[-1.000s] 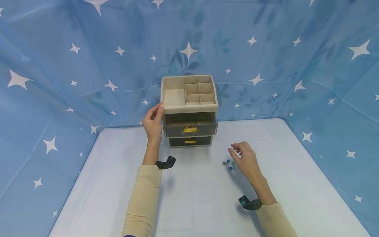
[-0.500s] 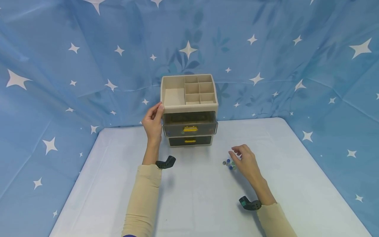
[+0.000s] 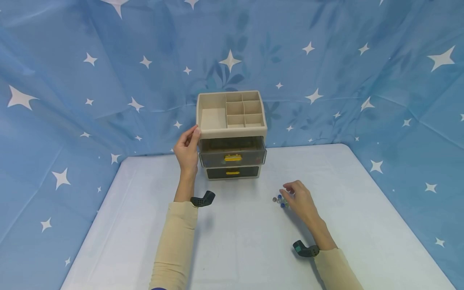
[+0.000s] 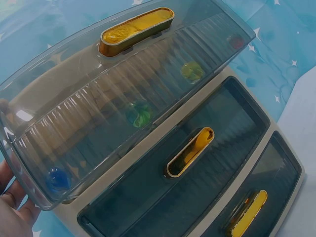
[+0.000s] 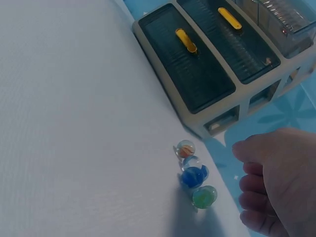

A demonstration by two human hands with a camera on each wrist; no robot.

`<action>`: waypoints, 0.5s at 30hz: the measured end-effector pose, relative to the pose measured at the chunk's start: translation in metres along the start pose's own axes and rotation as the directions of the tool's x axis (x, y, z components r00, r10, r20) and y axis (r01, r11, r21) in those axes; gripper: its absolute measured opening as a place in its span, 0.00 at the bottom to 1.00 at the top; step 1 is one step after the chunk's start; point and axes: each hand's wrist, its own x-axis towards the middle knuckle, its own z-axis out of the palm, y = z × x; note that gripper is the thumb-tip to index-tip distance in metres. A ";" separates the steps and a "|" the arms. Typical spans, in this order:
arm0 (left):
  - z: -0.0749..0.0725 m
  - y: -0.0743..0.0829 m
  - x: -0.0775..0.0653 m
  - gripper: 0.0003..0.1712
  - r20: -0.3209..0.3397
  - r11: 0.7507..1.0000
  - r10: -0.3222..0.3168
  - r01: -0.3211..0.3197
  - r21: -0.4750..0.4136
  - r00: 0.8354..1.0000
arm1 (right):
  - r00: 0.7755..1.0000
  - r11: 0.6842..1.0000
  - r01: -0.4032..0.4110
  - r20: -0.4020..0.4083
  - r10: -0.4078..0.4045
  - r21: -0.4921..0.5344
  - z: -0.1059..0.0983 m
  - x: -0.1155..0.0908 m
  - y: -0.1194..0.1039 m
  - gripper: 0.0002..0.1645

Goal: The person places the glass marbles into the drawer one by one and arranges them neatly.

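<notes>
My left hand (image 3: 186, 151) pinches the left front corner of a cream desktop drawer organizer (image 3: 233, 131). Its top drawer (image 3: 250, 158) is pulled out. Through that smoky clear drawer, the left wrist view shows a blue marble (image 4: 59, 179), a green marble (image 4: 138, 114), a yellowish marble (image 4: 192, 71) and a reddish one, spaced apart. My right hand (image 3: 301, 201) hovers by a cluster of loose glass marbles on the table, fingers loosely bent, thumb apart. In the right wrist view an orange-streaked marble (image 5: 185, 148), a blue marble (image 5: 192, 177) and a green marble (image 5: 204, 197) lie close together, beside the hand.
The organizer stands at the back of the white-covered table (image 3: 235, 237), against a blue star-patterned curtain (image 3: 145, 88). Its top tray has one large and several small compartments. Below, the lower drawers (image 4: 148, 187) are closed, with gold handles.
My right hand has lowered slightly toward the marbles, now covering some of them in the head view. The left hand keeps its hold on the organizer.
</notes>
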 end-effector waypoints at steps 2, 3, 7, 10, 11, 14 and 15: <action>0.000 0.000 0.000 0.18 -0.001 1.000 0.001 -0.001 0.002 1.000 | 1.000 1.000 0.006 0.008 -0.006 0.000 0.002 -0.001 0.002 0.15; 0.000 0.000 0.000 0.18 0.000 1.000 0.002 -0.002 0.003 1.000 | 1.000 1.000 0.009 0.012 -0.009 0.001 0.003 -0.001 0.003 0.15; 0.000 -0.001 0.000 0.17 0.004 1.000 0.004 -0.004 0.003 1.000 | 0.999 1.000 0.013 0.030 -0.013 0.010 0.005 -0.002 0.007 0.16; 0.000 -0.001 0.000 0.17 0.006 1.000 0.008 -0.008 0.003 1.000 | 0.999 1.000 0.007 0.045 -0.008 0.016 0.005 -0.002 0.008 0.16; 0.000 -0.001 0.000 0.17 0.005 1.000 0.009 -0.009 0.003 1.000 | 0.999 1.000 0.005 0.048 -0.006 0.018 0.006 -0.002 0.008 0.16; 0.000 -0.001 0.000 0.17 0.004 1.000 0.007 -0.007 0.002 1.000 | 0.998 1.000 0.002 0.060 -0.003 0.013 0.005 -0.003 0.008 0.16; 0.000 -0.001 0.000 0.17 0.004 1.000 0.007 -0.007 0.002 1.000 | 0.998 1.000 0.000 0.064 -0.001 0.010 0.005 -0.003 0.008 0.17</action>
